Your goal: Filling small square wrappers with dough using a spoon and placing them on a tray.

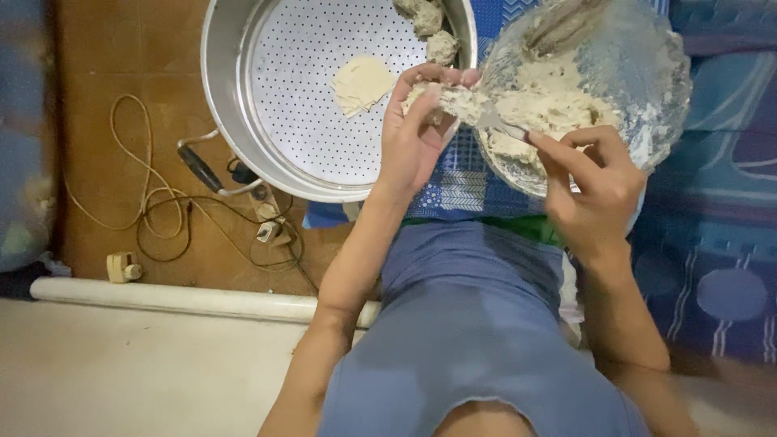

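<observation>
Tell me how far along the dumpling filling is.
Done: a few filled dumplings sit at the steamer tray edge. In hand: left hand cups a wrapper while right hand spoons filling on. Left: a wrapper stack and much filling in the bowl.

Brown tile floor [105, 81] at left w/ tangled cords [162, 210] and a small white plug [121, 265]. White pipe [178, 301] runs along a pale ledge [121, 372]. Blue patterned cloth [720, 243] covers the right side. Soft, even light.
</observation>
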